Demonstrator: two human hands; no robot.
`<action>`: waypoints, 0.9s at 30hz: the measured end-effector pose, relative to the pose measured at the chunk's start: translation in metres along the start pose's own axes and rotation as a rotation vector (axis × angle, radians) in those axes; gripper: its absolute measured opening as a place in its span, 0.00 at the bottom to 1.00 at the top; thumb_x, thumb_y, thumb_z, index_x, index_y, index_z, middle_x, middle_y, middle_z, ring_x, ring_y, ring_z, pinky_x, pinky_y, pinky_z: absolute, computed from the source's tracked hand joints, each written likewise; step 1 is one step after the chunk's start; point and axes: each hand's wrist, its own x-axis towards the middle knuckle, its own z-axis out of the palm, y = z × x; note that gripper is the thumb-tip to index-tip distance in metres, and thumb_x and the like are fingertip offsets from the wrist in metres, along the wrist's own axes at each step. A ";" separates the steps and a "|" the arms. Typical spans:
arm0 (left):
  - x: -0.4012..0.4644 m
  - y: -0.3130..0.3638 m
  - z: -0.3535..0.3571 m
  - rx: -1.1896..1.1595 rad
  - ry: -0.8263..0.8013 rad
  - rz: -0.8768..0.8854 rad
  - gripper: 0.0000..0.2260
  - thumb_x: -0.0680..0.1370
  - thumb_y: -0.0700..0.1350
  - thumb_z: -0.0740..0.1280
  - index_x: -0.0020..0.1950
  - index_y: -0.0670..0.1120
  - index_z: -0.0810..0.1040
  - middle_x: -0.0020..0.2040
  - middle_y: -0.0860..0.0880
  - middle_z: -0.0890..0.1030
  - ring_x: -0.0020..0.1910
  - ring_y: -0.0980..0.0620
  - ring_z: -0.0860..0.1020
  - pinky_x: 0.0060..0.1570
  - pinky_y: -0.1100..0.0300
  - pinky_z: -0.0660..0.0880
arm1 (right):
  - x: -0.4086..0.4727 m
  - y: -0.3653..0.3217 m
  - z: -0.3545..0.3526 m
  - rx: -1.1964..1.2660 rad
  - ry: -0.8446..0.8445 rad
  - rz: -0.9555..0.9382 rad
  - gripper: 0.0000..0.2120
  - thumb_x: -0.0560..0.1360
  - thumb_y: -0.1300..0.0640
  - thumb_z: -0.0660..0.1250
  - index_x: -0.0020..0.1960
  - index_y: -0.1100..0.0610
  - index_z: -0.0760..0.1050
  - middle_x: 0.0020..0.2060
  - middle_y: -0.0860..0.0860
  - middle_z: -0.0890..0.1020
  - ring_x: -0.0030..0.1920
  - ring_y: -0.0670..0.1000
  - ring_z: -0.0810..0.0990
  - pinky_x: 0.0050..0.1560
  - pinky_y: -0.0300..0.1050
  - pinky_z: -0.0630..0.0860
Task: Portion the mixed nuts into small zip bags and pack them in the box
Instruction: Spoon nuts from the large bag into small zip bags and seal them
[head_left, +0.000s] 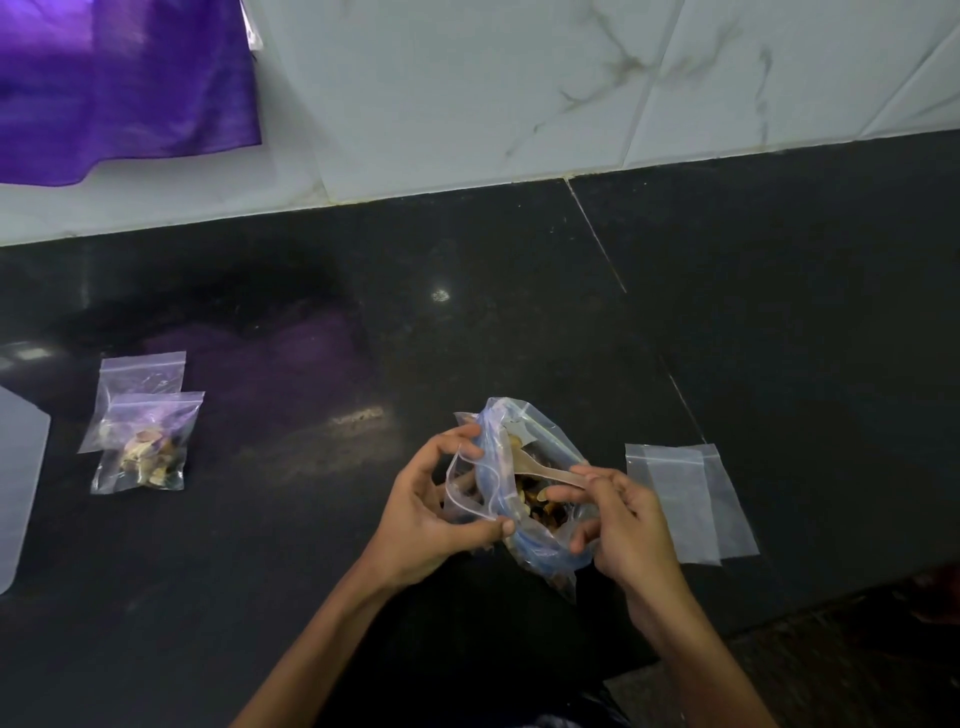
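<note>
1. At the near centre of the dark tabletop (519, 312), I hold both hands around the large bag of mixed nuts (540, 540), which stands open-mouthed between them.
2. My left hand (431, 514) pinches a small zip bag (462, 483) by its rim: thumb at the near edge, fingertips at the far edge. The mouth of this bag is held open, touching the left side of the large bag.
3. My right hand (623, 525) grips the handle of a pale plastic spoon (545, 467) between thumb and curled fingers. The spoon bowl points left, inside the mouth of the large bag, above the nuts.
4. The nuts show as brown and tan pieces through the clear wall of the large bag. Whether the spoon bowl carries any, I cannot tell.
5. To the right, just beside my right hand, two empty zip bags (685, 499) lie flat and overlapping on the tabletop.
6. To the left, well apart from my hands, one filled zip bag (148, 447) lies on the tabletop, overlapping a second zip bag (140, 379) behind it, whose contents are partly hidden.
7. At the far left edge, a translucent white container (18, 478) is partly in view.
8. A pale marbled tile wall (519, 93) rises behind the tabletop; a purple cloth (119, 88) hangs at upper left.
</note>
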 end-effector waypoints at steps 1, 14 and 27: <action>0.000 0.001 0.000 0.002 0.010 -0.004 0.21 0.62 0.33 0.77 0.51 0.43 0.75 0.69 0.40 0.68 0.68 0.43 0.72 0.58 0.53 0.76 | -0.002 -0.001 0.000 0.039 -0.017 0.050 0.09 0.81 0.58 0.56 0.54 0.58 0.74 0.38 0.52 0.85 0.21 0.45 0.72 0.20 0.33 0.67; -0.016 0.018 -0.006 0.160 0.119 -0.061 0.27 0.60 0.43 0.79 0.58 0.47 0.76 0.60 0.52 0.78 0.59 0.48 0.78 0.49 0.58 0.78 | -0.021 0.009 -0.018 0.072 0.076 0.066 0.09 0.81 0.57 0.56 0.53 0.54 0.75 0.39 0.50 0.85 0.21 0.46 0.71 0.16 0.33 0.59; -0.013 0.034 0.005 0.280 0.121 -0.008 0.31 0.62 0.46 0.79 0.63 0.59 0.75 0.62 0.53 0.78 0.62 0.49 0.77 0.57 0.51 0.77 | -0.069 -0.022 -0.027 0.072 0.069 -0.175 0.10 0.79 0.58 0.55 0.49 0.55 0.76 0.38 0.52 0.85 0.18 0.49 0.71 0.16 0.33 0.61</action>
